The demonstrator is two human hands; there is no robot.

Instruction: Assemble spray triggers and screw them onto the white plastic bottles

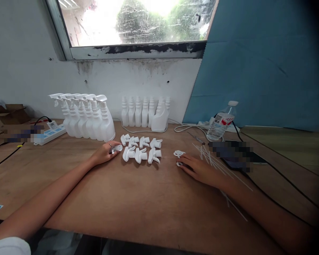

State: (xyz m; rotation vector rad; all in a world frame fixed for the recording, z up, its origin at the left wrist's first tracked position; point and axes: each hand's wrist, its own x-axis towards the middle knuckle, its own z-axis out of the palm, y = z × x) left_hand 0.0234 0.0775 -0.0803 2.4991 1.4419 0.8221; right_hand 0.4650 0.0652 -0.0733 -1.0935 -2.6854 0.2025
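My left hand (105, 152) is closed around a white trigger spray head (118, 148), its round collar facing right. Just right of it, several more trigger spray heads (140, 155) lie in two rows on the wooden table. My right hand (196, 168) reaches down to the tabletop, its fingers at a small pile of white rings (179, 153). One ring (179, 164) lies right at its fingertips; whether the fingers pinch it I cannot tell. Thin white tubes (212, 161) are scattered beyond and under my right forearm.
At the back left stand several white bottles with spray heads (87, 120); headless white bottles (145, 113) line the wall. A clear water bottle (219, 124) and a dark phone-like device (234, 152) are on the right. A power strip (50, 134) and cables lie left.
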